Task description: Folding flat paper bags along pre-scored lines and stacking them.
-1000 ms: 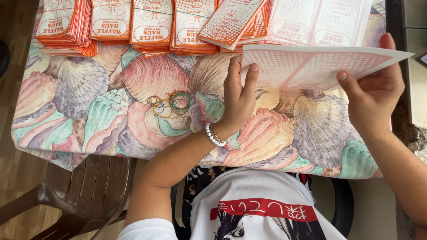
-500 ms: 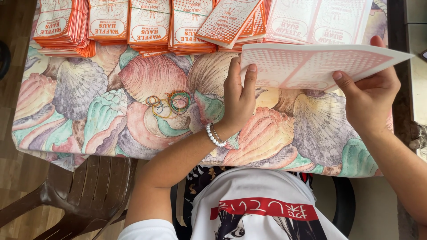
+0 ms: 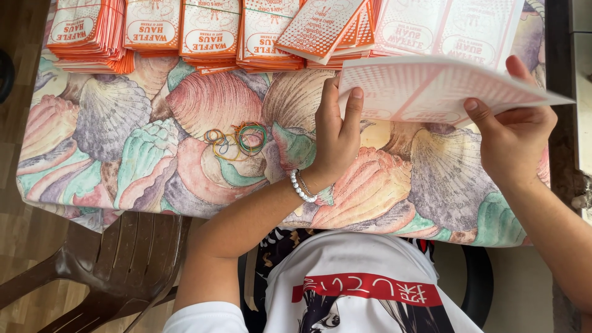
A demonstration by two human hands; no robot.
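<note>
Both my hands hold a flat sheet of printed pink-and-white paper [image 3: 431, 86] above the table. My left hand [image 3: 336, 139] grips its left edge with the fingers up; a beaded bracelet is on that wrist. At the sheet's right end, my right hand [image 3: 515, 132] pinches it with the thumb on top. The sheet hangs level over the shell-patterned tablecloth [image 3: 154, 154].
Stacks of folded orange-and-white paper bags [image 3: 203, 31] line the far edge of the table, one loose bag [image 3: 320, 28] lying askew on top. A small heap of coloured rubber bands [image 3: 237, 139] lies left of my left hand. A brown plastic chair [image 3: 117, 265] stands at lower left.
The sheet and both hands have shifted slightly; my right thumb has slid a little along the sheet's underside. Otherwise the scene is the same.
</note>
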